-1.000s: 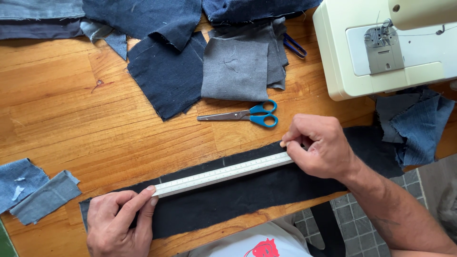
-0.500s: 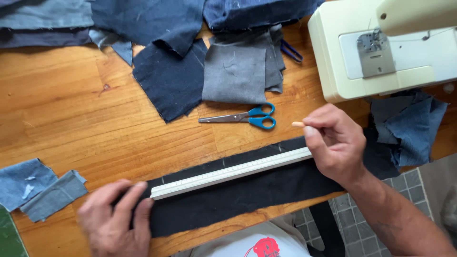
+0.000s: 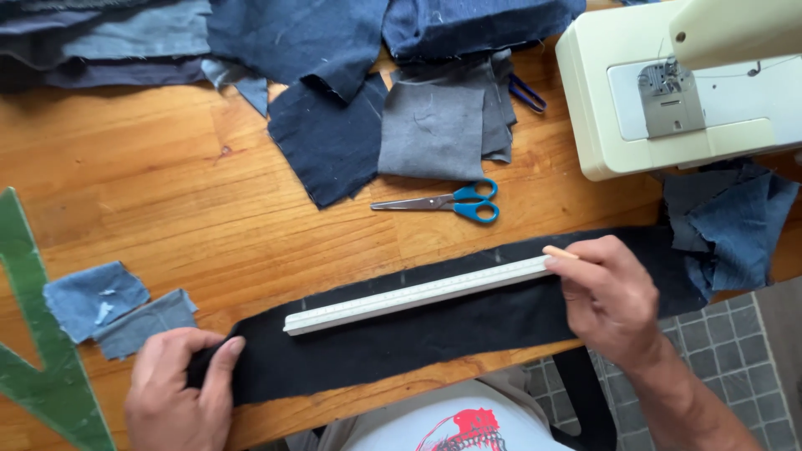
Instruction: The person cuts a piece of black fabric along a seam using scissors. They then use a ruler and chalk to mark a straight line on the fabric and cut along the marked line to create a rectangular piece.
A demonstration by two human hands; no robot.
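Black cloth, a long strip (image 3: pixel 418 342), lies slantwise along the near edge of the wooden tabletop (image 3: pixel 167 192), its right end running toward the right edge. On top of it rests a white ruler (image 3: pixel 418 294), following the strip's upper border. The left hand (image 3: pixel 180 392) presses flat on the strip's left end near the near edge, fingers mostly straight and thumb laid on the cloth, gripping nothing. The right hand (image 3: pixel 610 296) sits at the ruler's right end, fingers curled; a thin pale marking stick (image 3: pixel 561 251) pokes out between thumb and forefinger, probably a chalk pencil, though little of it shows. The knuckles touch the ruler's end.

Beyond the strip, toward the middle of the tabletop, lie blue-handled scissors (image 3: pixel 451 201), blades pointing left. Dark blue and grey fabric pieces (image 3: pixel 393 125) are heaped along the far edge. A cream sewing machine (image 3: pixel 677 92) stands at the far right corner, with crumpled blue cloth (image 3: pixel 735 225) just below it at the right edge. Two light denim scraps (image 3: pixel 117 309) sit near the left edge, beside a green plastic template (image 3: pixel 33 351).
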